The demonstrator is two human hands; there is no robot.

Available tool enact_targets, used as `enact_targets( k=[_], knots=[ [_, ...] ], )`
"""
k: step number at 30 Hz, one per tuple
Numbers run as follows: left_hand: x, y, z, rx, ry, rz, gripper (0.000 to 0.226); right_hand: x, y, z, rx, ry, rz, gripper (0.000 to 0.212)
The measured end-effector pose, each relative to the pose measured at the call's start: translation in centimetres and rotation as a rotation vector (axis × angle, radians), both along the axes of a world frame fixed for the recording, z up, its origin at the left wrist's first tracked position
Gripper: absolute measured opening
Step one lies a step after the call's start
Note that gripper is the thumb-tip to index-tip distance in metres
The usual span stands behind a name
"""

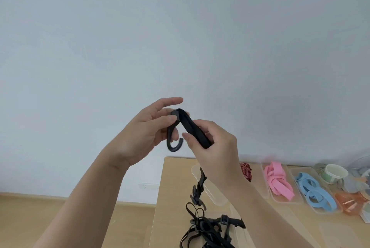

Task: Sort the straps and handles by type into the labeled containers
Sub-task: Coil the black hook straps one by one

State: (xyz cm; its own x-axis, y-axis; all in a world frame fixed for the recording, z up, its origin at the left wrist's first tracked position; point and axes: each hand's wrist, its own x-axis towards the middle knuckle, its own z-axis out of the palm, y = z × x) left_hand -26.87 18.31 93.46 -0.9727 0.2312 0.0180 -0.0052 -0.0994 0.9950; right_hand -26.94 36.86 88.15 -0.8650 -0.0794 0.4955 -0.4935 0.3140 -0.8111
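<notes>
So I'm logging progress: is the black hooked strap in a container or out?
Out. The left hand pinches the black hooked strap at its hook, right hand grips its band, midair.

Left forearm (90, 193) and right forearm (260, 207), both bare, rise from the lower edge, the hands meeting at centre. The left hand (148, 129), palm toward the camera, pinches the bend of a black strap (195, 130) under its thumb, index finger extended. The right hand (215, 147), its back to the camera, curls round the strap's other length.
</notes>
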Motion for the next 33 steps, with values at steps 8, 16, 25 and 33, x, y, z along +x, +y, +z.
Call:
enact_targets(
  k=[8, 16, 25, 33],
  knots=[
    [-0.2, 1.3, -0.7, -0.224, -0.005, 0.134, 0.015, -0.1, 0.4, 0.5, -0.205, -0.225, 0.069, 0.006],
    [-0.3, 1.0, 0.0, -0.214, 0.132, 0.126, 0.023, -0.3, 0.8, 1.8, -0.515, -0.516, 0.298, 0.015],
    [-0.2, 0.4, 0.4, -0.155, 0.133, 0.031, 0.029, -0.3, 1.2, 2.1, -0.522, -0.658, 0.481, 0.013],
    [0.0, 2.1, 0.0, -0.287, 0.152, 0.229, 0.020, 0.3, 0.8, 1.3, -0.329, -0.617, 0.442, 0.026]
  ],
)
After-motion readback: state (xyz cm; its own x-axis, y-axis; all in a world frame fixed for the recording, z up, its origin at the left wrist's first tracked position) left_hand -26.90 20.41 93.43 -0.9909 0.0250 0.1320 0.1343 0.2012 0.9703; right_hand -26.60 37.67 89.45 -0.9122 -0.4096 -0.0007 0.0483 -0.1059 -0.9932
